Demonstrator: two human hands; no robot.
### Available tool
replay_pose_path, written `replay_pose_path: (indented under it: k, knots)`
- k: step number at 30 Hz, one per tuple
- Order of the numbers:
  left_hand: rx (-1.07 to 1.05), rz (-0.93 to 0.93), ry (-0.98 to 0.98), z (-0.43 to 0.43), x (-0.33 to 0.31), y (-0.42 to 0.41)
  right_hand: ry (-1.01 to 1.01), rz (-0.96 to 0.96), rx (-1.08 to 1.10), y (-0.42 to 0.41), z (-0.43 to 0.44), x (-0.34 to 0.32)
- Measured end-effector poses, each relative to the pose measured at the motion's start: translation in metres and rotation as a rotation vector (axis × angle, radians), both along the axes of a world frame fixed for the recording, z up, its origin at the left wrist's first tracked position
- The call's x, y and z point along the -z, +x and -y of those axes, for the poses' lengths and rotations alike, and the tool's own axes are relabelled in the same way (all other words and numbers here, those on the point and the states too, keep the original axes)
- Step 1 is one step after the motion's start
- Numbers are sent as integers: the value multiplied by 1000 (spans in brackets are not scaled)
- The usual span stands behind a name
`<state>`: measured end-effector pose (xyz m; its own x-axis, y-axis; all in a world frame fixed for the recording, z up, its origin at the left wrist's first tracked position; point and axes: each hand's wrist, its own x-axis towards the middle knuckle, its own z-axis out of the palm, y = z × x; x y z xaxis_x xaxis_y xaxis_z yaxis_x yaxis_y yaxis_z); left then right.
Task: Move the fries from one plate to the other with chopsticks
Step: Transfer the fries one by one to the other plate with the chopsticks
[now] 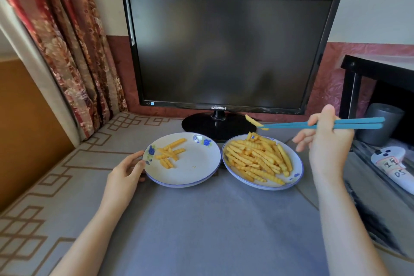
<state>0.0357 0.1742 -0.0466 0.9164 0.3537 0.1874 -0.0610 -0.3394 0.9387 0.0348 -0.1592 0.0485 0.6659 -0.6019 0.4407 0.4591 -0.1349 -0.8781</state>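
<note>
Two white plates with blue rims stand side by side on the grey table. The right plate [298, 164] carries a heap of crinkle-cut fries [259, 159]. On the left plate [197, 170] lie several fries [170, 153]. My right hand [324, 141] holds blue chopsticks [324, 123] level above the right plate; their tips pinch one fry [253, 120] in the air over that plate's far edge. My left hand [127, 170] grips the left plate's left rim.
A black monitor [226, 51] on a round stand [215, 125] sits just behind the plates. A patterned curtain [67, 51] hangs at the left. At the right are a black shelf [380, 69], a grey cup [378, 123] and a white labelled object [392, 163].
</note>
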Motion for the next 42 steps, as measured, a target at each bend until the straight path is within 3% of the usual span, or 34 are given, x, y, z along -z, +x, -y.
replay_pose_path:
  k: [17,25,31,38,42]
  knots:
    - [-21,8,12,2,-3,-3,-167,-225,175,7,16,10]
    - [-25,7,14,2,-3,-3,-102,-86,116,0,7,3]
    - [-35,11,25,3,-5,-3,-23,-11,-169,-6,-19,-5]
    - [-21,9,17,2,-2,-1,-141,-117,-640,-15,-85,16]
    - [-14,20,8,1,0,0,-149,-113,-775,-17,-101,29]
